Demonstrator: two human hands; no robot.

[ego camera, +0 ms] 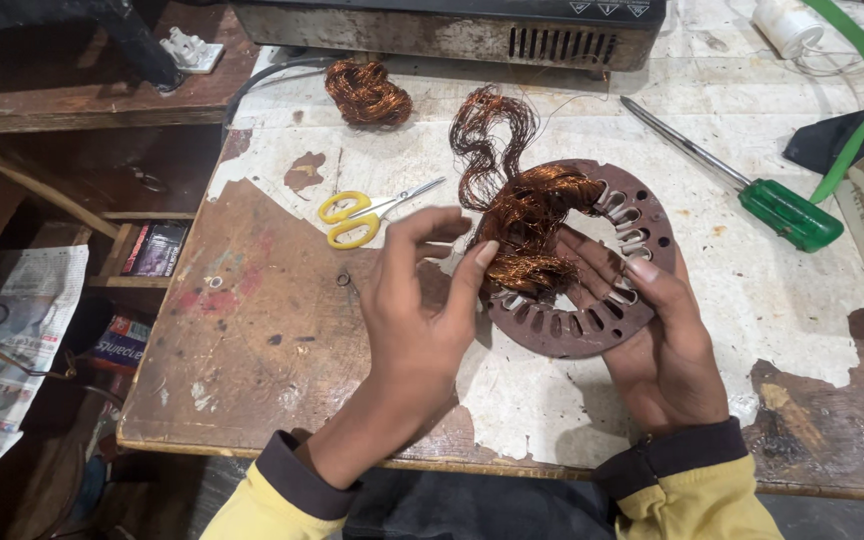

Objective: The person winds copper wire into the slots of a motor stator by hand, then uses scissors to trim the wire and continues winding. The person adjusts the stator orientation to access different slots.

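Hands over worn table [252,330]; right hand [657,340] cups slotted stator ring [592,325] from beneath, fingers curled on its rim, ring tilted above tabletop; left hand [417,300] half open, thumb and fingertips touching copper wire coil [532,225] bunched in ring; yellow scissors [357,218] near left; green screwdriver [777,210] well apart right.
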